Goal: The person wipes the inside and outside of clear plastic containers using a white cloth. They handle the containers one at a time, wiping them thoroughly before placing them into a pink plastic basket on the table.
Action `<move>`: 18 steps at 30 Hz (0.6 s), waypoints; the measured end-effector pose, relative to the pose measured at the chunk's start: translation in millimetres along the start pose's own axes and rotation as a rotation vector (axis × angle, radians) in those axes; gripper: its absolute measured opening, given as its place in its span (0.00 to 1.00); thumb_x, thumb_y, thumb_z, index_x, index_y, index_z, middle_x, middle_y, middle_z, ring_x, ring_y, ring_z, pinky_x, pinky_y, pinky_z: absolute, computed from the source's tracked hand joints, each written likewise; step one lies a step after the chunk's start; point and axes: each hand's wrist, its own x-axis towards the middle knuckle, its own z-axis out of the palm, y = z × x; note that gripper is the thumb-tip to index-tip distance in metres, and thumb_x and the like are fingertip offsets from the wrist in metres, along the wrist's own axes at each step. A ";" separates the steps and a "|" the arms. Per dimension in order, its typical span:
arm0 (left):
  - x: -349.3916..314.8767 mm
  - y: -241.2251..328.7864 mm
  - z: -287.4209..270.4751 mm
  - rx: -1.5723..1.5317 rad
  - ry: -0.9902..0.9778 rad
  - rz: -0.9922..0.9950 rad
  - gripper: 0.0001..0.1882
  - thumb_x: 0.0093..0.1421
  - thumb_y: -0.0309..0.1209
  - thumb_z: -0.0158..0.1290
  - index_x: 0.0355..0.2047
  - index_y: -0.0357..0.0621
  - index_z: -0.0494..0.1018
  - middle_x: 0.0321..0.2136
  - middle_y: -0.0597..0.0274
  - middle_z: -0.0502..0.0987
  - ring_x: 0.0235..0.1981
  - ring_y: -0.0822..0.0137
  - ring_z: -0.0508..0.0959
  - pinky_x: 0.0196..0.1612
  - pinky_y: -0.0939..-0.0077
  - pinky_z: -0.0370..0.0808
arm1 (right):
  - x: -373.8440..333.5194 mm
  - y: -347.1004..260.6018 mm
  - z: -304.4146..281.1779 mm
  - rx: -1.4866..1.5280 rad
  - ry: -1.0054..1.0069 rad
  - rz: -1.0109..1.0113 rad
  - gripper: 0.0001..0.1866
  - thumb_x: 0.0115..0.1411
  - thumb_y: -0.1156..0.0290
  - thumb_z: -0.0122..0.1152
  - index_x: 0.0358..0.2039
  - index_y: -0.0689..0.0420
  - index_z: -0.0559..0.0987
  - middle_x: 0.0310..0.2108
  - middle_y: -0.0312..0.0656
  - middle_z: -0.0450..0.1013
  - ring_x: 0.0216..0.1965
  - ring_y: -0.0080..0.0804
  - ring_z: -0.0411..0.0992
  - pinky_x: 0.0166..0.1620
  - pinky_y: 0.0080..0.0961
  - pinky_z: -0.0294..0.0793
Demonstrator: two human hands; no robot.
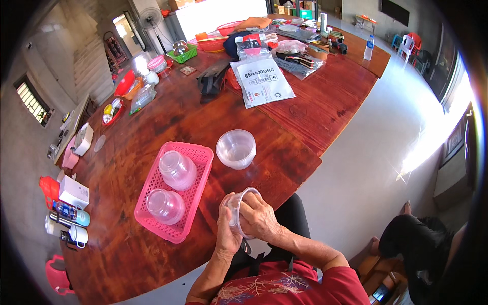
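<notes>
Close to my body, at the table's near edge, a clear plastic bowl [234, 204] is held tilted on its side. My left hand [226, 230] is closed around its outside. My right hand [261, 217] grips it at the rim, with bent fingers reaching inside; whether anything is in those fingers is hidden. Just beyond stands another clear bowl [236, 148], upright on the wooden table. To its left lies a pink perforated basket [190, 216]. Inside the basket, a far clear bowl [177, 170] and a near clear bowl [165, 206] rest upside down.
Bottles and mugs [76, 231] crowd the table's left edge beside a white box [74, 192]. Farther off lie a white printed packet [263, 81], a green basket [184, 53] and a water bottle [368, 48]. Another person's dark-trousered leg [412, 246] is at the lower right.
</notes>
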 end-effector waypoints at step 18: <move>-1.3 12.5 9.1 0.022 -0.045 0.000 0.35 0.61 0.43 0.54 0.63 0.44 0.54 0.53 0.59 0.67 0.53 0.67 0.69 0.55 0.70 0.70 | -9.8 2.4 -3.5 -0.138 -0.102 -0.005 0.25 0.43 0.69 0.67 0.46 0.51 0.75 0.40 0.47 0.69 0.39 0.48 0.73 0.34 0.37 0.79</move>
